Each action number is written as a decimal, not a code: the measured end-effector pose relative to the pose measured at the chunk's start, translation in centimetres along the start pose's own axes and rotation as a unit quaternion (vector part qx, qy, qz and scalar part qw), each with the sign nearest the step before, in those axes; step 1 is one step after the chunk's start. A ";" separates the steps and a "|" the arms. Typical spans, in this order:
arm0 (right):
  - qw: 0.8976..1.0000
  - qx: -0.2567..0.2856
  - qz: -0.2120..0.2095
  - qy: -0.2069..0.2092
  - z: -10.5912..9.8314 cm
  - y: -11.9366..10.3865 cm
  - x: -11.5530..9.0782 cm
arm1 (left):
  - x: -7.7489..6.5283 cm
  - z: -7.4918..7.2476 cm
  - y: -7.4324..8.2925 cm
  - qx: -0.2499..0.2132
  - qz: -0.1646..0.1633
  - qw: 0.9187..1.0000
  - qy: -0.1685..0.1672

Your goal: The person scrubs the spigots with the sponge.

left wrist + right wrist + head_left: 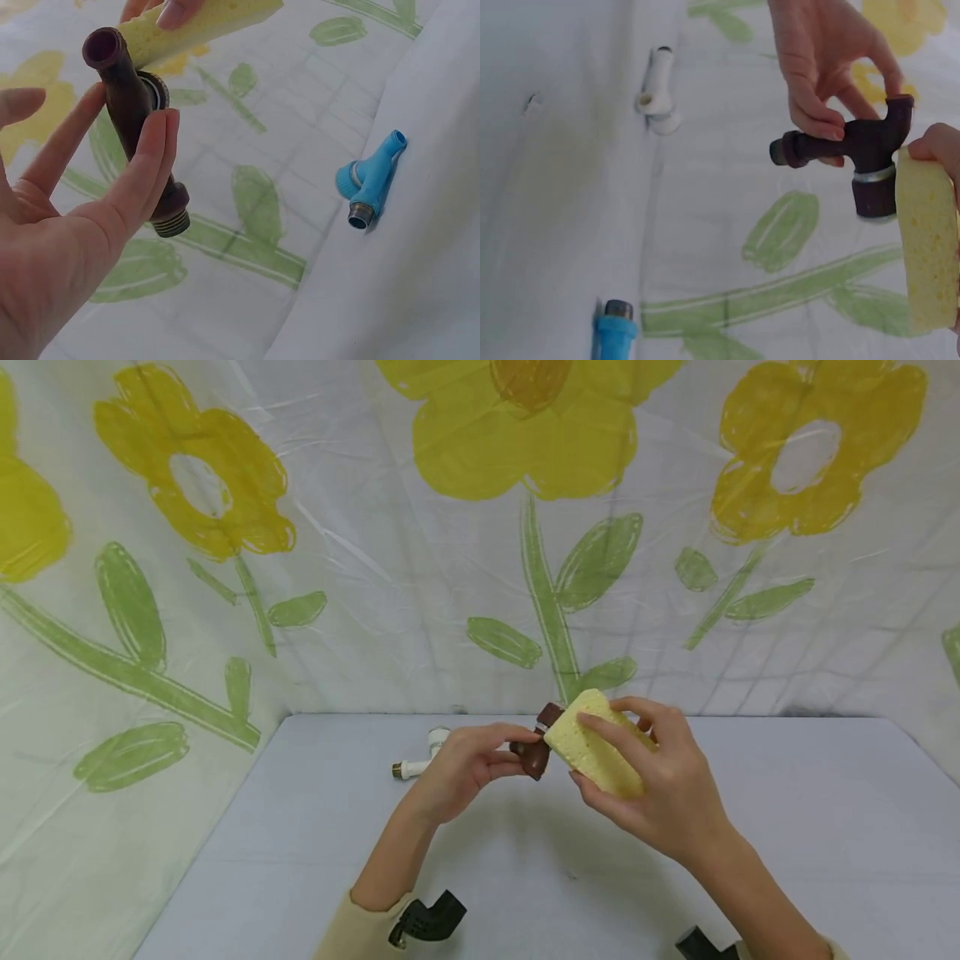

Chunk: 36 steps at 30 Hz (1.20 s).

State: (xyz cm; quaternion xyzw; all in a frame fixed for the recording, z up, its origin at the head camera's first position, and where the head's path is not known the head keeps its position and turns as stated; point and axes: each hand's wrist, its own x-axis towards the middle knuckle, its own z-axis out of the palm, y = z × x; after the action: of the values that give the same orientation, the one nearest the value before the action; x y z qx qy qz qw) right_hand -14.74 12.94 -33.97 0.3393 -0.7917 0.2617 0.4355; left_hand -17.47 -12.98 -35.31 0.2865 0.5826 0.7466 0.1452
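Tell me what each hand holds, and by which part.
Left hand: the dark brown faucet, by its body. Right hand: the yellow sponge, by an edge and its broad face.

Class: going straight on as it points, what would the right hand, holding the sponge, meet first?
Likely the brown tap, held by the left hand; whether the sponge touches it is unclear.

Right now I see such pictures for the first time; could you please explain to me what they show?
There is no machine here; the work is done bare-handed. The wide picture is taken from the head, the other two from the left and right wrists. The left grip, a human hand, holds a dark brown fitting that looks like a tap. The right grip holds a yellow sponge up to it. On the pale table lie a white fitting and a blue fitting.
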 end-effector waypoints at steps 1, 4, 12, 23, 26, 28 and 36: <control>1.000 0.000 -0.001 -0.001 0.0 0.0 0.0 | 0.0 0.0 0.0 0.005 0.006 1.000 0.008; 1.000 0.001 -0.004 -0.003 0.0 -0.1 0.0 | 0.1 0.3 -0.2 0.011 0.015 0.999 0.039; 1.000 -0.001 -0.013 -0.021 0.0 -0.5 0.0 | 0.4 1.2 -0.2 0.019 -0.017 0.993 0.112; 0.999 -0.021 -0.030 -0.018 0.1 -0.4 0.0 | 0.4 1.5 -0.2 0.040 -0.034 0.993 0.105; 0.999 -0.021 -0.025 -0.021 0.1 -0.3 0.0 | 0.4 1.6 -0.1 0.048 -0.036 0.992 0.110; 0.999 -0.018 -0.027 -0.022 0.1 -0.3 0.1 | 0.4 1.6 -0.1 0.051 -0.035 0.992 0.113; 0.999 -0.015 -0.035 -0.013 0.3 -0.3 0.1 | 0.4 1.5 -0.2 0.064 -0.025 0.991 0.115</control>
State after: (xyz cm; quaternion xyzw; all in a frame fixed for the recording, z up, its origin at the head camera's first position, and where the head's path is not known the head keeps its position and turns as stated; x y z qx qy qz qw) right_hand -14.72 12.50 -33.96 0.3637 -0.7888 0.2295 0.4391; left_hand -16.91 -11.56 -35.13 0.1929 0.6486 0.7322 0.0769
